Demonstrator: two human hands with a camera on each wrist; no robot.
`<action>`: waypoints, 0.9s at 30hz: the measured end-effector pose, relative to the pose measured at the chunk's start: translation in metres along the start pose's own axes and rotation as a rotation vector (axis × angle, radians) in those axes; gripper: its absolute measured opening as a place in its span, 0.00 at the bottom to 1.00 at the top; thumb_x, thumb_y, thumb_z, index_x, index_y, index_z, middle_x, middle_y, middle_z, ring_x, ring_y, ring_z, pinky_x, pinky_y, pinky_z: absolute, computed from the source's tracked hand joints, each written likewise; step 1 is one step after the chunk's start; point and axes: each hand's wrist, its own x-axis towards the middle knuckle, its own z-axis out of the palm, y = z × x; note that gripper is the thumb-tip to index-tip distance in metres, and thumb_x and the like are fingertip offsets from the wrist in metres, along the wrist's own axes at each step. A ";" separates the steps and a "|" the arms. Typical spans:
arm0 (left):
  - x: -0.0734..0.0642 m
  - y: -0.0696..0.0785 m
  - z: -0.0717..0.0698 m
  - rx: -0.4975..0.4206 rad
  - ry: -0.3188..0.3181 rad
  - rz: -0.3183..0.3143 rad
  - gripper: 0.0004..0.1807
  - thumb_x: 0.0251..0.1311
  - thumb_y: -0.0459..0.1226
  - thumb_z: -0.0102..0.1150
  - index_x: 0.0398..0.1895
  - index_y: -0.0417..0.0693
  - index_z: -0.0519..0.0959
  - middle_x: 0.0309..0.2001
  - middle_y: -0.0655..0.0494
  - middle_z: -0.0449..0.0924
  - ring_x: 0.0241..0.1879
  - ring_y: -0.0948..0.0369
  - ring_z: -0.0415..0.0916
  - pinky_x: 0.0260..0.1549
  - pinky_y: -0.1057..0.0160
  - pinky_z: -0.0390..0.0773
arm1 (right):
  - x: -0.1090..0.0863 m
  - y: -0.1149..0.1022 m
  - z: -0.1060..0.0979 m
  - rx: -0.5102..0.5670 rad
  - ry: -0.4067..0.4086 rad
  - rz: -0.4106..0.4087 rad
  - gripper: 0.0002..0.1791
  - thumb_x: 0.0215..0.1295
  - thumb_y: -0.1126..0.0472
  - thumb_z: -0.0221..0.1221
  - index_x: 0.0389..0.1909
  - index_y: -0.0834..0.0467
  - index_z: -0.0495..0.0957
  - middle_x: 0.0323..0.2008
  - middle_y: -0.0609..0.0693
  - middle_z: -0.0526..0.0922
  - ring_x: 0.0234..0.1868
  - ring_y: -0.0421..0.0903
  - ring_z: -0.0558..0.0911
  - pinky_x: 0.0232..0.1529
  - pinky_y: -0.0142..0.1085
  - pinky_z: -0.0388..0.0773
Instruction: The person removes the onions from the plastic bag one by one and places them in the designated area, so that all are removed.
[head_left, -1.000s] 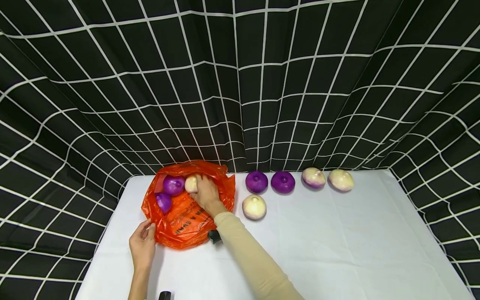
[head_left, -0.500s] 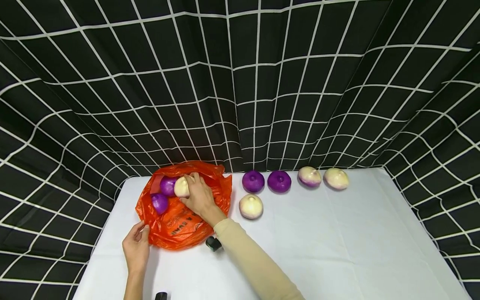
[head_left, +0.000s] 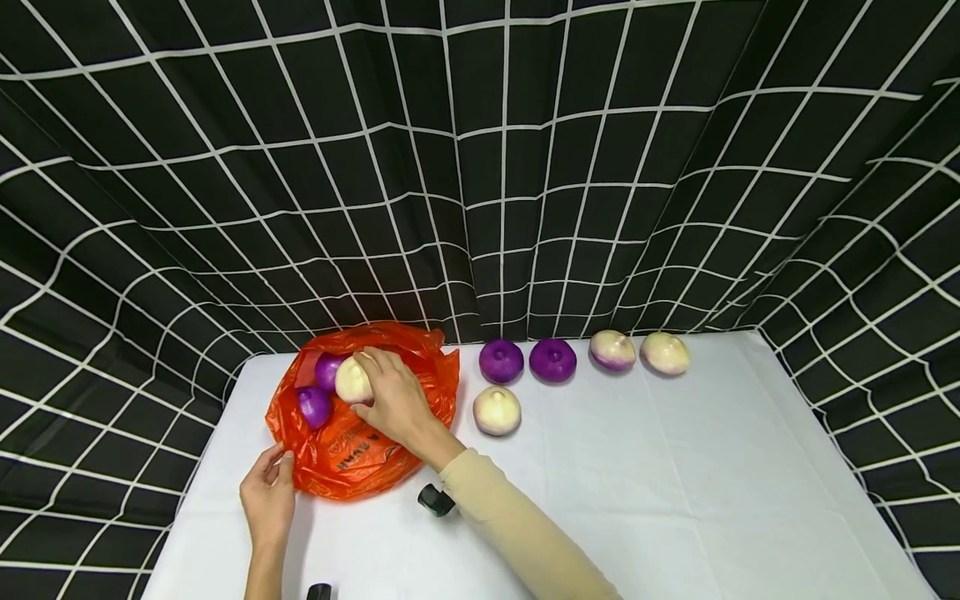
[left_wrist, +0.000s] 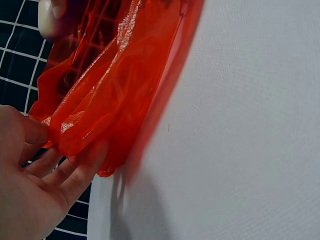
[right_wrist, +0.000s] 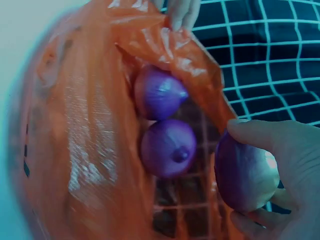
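My left hand (head_left: 268, 497) pinches the near-left rim of a red plastic bag (head_left: 360, 467); in the left wrist view its fingers lie behind the film. Over the bag's mouth, my right hand (head_left: 396, 398) grips a pale onion (head_left: 352, 381). Its purple underside shows in the right wrist view, where the onion (right_wrist: 245, 172) sits between thumb and fingers. Two purple onions lie inside the bag: one (head_left: 313, 406) at the left, the other (head_left: 327, 371) behind it and partly covered by the held one.
Right of the bag, two purple onions (head_left: 501, 361) and two pale ones (head_left: 612, 350) form a back row on the white table (head_left: 675, 483). Another pale onion (head_left: 497, 410) sits in front. A small dark object (head_left: 436, 500) lies by the right sleeve. A black gridded cloth (head_left: 480, 167) hangs behind.
My right hand has carried the pale onion leftward across the bag, covering part of a purple onion. My left hand keeps its hold on the rim. The whole view has shifted slightly.
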 end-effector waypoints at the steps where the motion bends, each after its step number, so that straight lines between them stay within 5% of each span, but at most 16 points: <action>1: 0.000 0.000 0.000 -0.001 0.000 0.000 0.13 0.61 0.35 0.51 0.47 0.38 0.77 0.34 0.73 0.74 0.26 0.81 0.72 0.17 0.76 0.72 | -0.001 0.000 -0.003 0.007 0.010 -0.008 0.41 0.45 0.45 0.67 0.61 0.52 0.64 0.61 0.48 0.65 0.60 0.44 0.64 0.59 0.35 0.64; 8: 0.000 0.001 0.001 -0.006 0.001 -0.008 0.14 0.61 0.35 0.51 0.48 0.37 0.76 0.38 0.63 0.77 0.26 0.80 0.72 0.15 0.76 0.71 | -0.010 0.013 -0.022 0.052 0.077 -0.011 0.41 0.44 0.47 0.68 0.61 0.53 0.64 0.62 0.49 0.64 0.61 0.44 0.63 0.60 0.36 0.64; 17: 0.001 0.002 0.002 -0.071 -0.011 -0.028 0.14 0.60 0.30 0.51 0.48 0.31 0.75 0.31 0.77 0.72 0.27 0.81 0.73 0.20 0.79 0.72 | -0.028 0.042 -0.046 0.151 0.182 0.016 0.41 0.43 0.50 0.69 0.61 0.54 0.64 0.62 0.50 0.64 0.61 0.45 0.63 0.56 0.40 0.68; 27: 0.002 0.002 -0.001 -0.061 -0.002 -0.016 0.14 0.60 0.30 0.51 0.48 0.31 0.75 0.30 0.80 0.71 0.27 0.82 0.72 0.22 0.81 0.72 | -0.043 0.060 -0.075 0.266 0.357 0.006 0.41 0.43 0.52 0.70 0.60 0.57 0.66 0.62 0.50 0.64 0.62 0.46 0.64 0.60 0.38 0.63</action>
